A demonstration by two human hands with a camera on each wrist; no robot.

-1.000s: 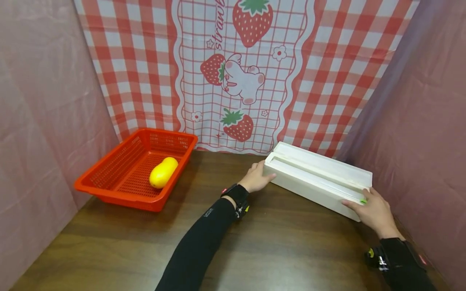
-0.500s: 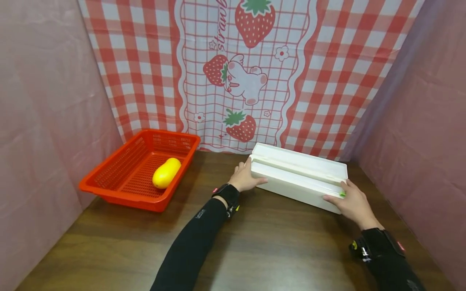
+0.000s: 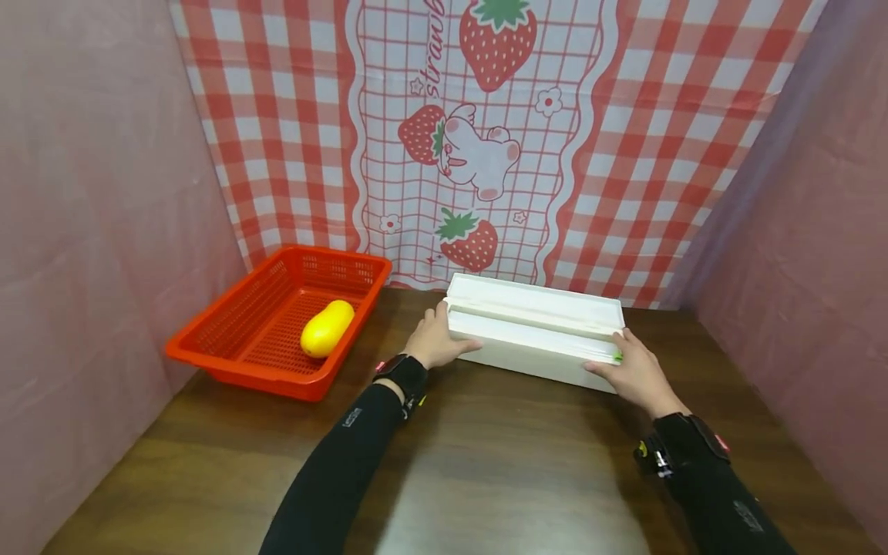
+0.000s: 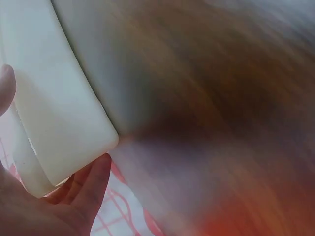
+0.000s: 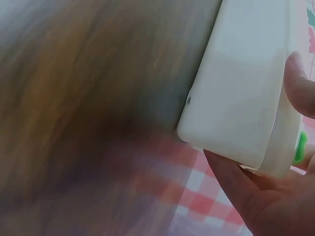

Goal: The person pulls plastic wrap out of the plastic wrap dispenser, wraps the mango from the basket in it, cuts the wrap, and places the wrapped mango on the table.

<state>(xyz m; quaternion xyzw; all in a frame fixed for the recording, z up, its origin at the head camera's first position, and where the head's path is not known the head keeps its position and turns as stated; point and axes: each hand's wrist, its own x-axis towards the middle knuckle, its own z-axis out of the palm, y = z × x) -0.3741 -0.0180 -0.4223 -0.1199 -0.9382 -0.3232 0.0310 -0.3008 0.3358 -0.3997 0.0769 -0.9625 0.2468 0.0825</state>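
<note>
A long white cling film dispenser (image 3: 530,343) lies near the back of the table, its lid (image 3: 534,301) tipped up toward the wall. A pale roll shows in its trough, and a small green piece (image 3: 617,356) sits at its right end. My left hand (image 3: 433,339) holds the left end, thumb along the front and fingers at the end face. At the other end my right hand (image 3: 638,371) grips in the same way. Both wrist views show the dispenser's end between thumb and fingers; the left fingers (image 4: 91,187) and right fingers (image 5: 236,182) press the end faces.
At the left stands a red plastic basket (image 3: 243,370) with a yellow gourd-like fruit (image 3: 327,329) in it. A checked strawberry cloth (image 3: 479,154) hangs behind the wooden table (image 3: 499,462), and pink cloth (image 3: 791,231) closes off the right and left sides.
Both hands have moved left together with the dispenser, which now lies straighter along the back wall. The head view has shifted slightly. The lid stays up, and the basket and fruit stay put.
</note>
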